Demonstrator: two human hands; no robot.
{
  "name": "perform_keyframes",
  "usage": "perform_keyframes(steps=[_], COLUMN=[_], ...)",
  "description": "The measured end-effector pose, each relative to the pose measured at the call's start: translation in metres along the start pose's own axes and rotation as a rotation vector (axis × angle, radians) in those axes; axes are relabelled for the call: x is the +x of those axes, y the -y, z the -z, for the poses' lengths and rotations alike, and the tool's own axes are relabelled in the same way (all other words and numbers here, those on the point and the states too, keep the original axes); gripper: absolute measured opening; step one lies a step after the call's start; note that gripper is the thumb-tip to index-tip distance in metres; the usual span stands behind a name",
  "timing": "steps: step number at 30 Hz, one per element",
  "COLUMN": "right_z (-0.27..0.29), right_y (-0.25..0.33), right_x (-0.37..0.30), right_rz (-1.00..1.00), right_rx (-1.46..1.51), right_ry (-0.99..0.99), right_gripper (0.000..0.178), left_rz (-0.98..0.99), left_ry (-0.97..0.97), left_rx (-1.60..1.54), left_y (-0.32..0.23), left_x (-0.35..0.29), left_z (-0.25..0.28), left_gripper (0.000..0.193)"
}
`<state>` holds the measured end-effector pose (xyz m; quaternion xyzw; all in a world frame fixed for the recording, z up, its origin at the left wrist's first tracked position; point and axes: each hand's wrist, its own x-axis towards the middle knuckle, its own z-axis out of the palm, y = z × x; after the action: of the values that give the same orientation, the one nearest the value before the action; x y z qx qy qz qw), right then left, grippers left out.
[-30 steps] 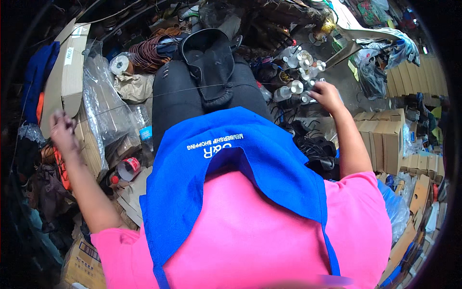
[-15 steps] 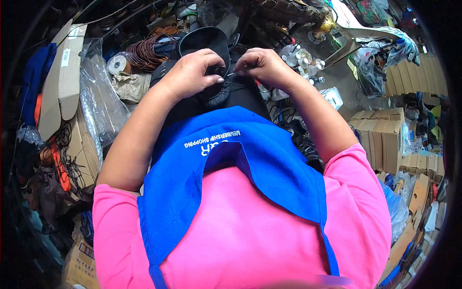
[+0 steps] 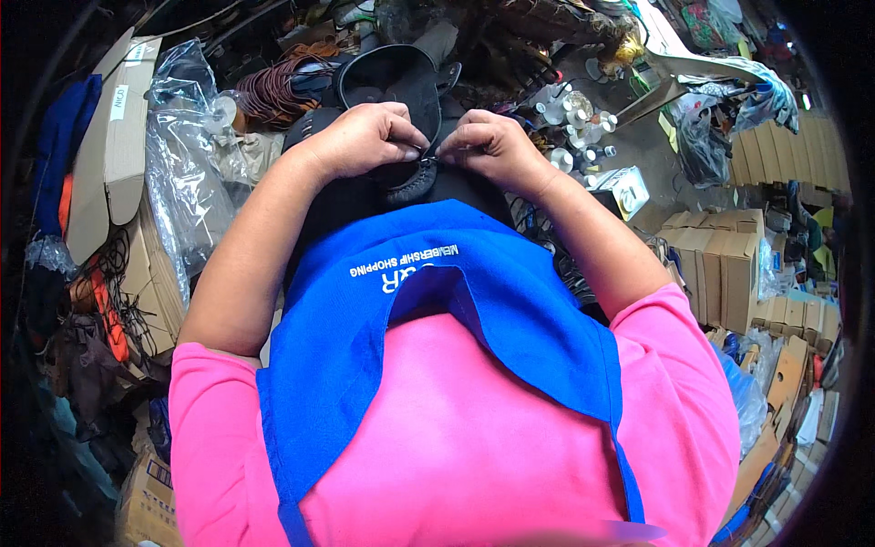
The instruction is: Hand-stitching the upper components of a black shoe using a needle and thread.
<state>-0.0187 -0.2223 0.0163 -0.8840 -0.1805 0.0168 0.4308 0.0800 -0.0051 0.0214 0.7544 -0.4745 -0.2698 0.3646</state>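
On my lap rests a black leather shoe or boot (image 3: 410, 187), its rounded, seamed end towards me and its wide opening (image 3: 374, 77) away from me. Both hands meet over its middle. My left hand (image 3: 369, 139) is closed in a pinch at the seam. From the other side my right hand (image 3: 492, 150) pinches too, its fingertips almost touching the left ones. A thin thread (image 3: 428, 159) shows as a small pale glint between them; its ends are hidden by fingers. A blue apron (image 3: 437, 242) covers my front, just below the shoe.
Left of my lap lie a coil of brown cord (image 3: 283, 91), a spool (image 3: 221, 113), clear plastic sheeting (image 3: 187, 173) and tall cardboard pieces (image 3: 123, 137). On the right are several small white-capped bottles (image 3: 579, 118), a white box (image 3: 624, 191) and stacked cardboard (image 3: 715, 264).
My hands have come closer together, the right moving in and slightly down towards the shoe. The thread stretched between them has shortened to a small glint at the seam.
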Motion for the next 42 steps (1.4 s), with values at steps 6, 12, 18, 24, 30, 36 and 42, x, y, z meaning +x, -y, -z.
perform_keyframes(steps=[6, 12, 18, 24, 30, 36, 42], right_z=[0.000, 0.013, 0.011, 0.007, -0.014, 0.004, 0.050], right_y=[0.008, 0.027, 0.057, 0.058, 0.043, 0.028, 0.006], right_x=[-0.004, 0.009, 0.035, 0.023, 0.020, 0.002, -0.046], right_rz=[0.089, 0.196, 0.197, 0.065, -0.008, -0.359, -0.356], right_rx=[-0.155, -0.427, -0.775, -0.608, -0.525, 0.241, 1.175], right_ry=[-0.019, 0.175, 0.458, 0.318, 0.193, 0.123, -0.211], right_gripper=[0.015, 0.022, 0.018, 0.018, 0.014, 0.020, 0.024], left_rz=[0.001, 0.032, -0.109, -0.103, -0.153, 0.238, 0.335], left_ry=[0.058, 0.091, -0.091, -0.223, -0.405, -0.446, -0.296], left_rx=[0.015, 0.102, 0.132, 0.039, 0.153, 0.165, 0.131], left_y=[0.001, -0.003, 0.003, 0.011, 0.006, -0.039, -0.022], left_x=[-0.003, -0.003, -0.005, 0.001, -0.002, -0.058, -0.125], left_z=[0.001, 0.000, -0.005, -0.009, -0.016, -0.031, -0.002], left_gripper=[0.025, 0.030, 0.029, 0.029, 0.031, 0.037, 0.022])
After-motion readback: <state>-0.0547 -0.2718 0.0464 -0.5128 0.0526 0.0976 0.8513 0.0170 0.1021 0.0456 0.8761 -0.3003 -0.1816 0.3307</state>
